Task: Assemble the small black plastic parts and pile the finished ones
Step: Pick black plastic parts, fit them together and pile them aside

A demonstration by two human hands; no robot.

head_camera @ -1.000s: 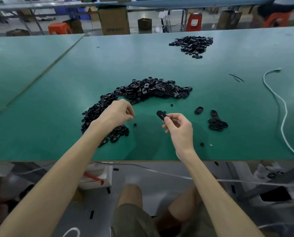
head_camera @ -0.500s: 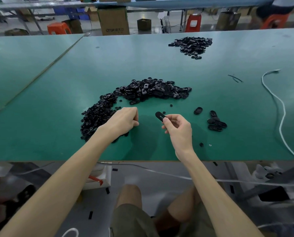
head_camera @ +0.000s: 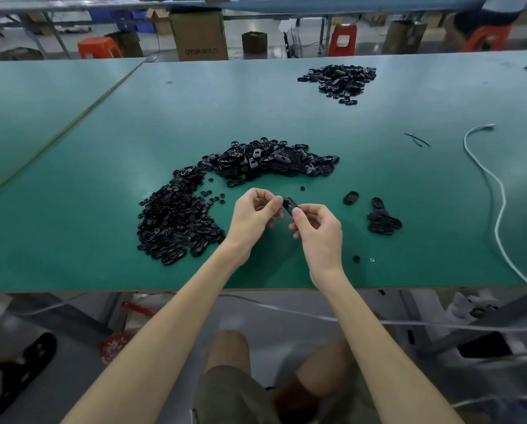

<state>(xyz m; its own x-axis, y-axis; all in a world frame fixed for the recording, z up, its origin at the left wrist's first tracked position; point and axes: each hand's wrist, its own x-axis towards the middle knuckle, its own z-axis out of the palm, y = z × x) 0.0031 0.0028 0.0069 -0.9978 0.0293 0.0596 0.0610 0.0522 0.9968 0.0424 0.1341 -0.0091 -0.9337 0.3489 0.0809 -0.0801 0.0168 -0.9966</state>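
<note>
- Holding a small black oval plastic shell (head_camera: 289, 205) clear of the green table top (head_camera: 286, 117), the right hand (head_camera: 318, 231) has thumb and forefinger clamped on the shell's lower end. The shell sits between the fingertips of both hands.
- The left hand (head_camera: 254, 215) has its fingers curled, with thumb and forefinger tips drawn together against the shell's upper end. Whether a small insert is pinched between them cannot be told.
- Judged step: fitting a small piece into the shell.
- Recommended practice: keep the right grip at the shell's end so the seat stays uncovered. Square the piece up before pressing, and push straight in with the thumb pad. Work low over the table, so that a dropped piece does not go over the near edge.
- A large crescent heap of loose black plastic parts (head_camera: 194, 209) lies to the left of and beyond the left fingers, within easy reach.
- A small pile of black oval pieces (head_camera: 383, 223) lies to the right of the right fingers and is judged to be the finished stock.
- A single black oval piece (head_camera: 351, 198) lies between the right fingers and that pile, on the direct line to it.
- A stray black bit (head_camera: 356, 259) and a small white ring (head_camera: 372, 259) lie near the right wrist and risk being swept off.
- A white cable (head_camera: 497, 209) runs well to the right of the pile, and a second heap of black parts (head_camera: 338, 79) lies far beyond the fingers. Neither obstructs the work.
</note>
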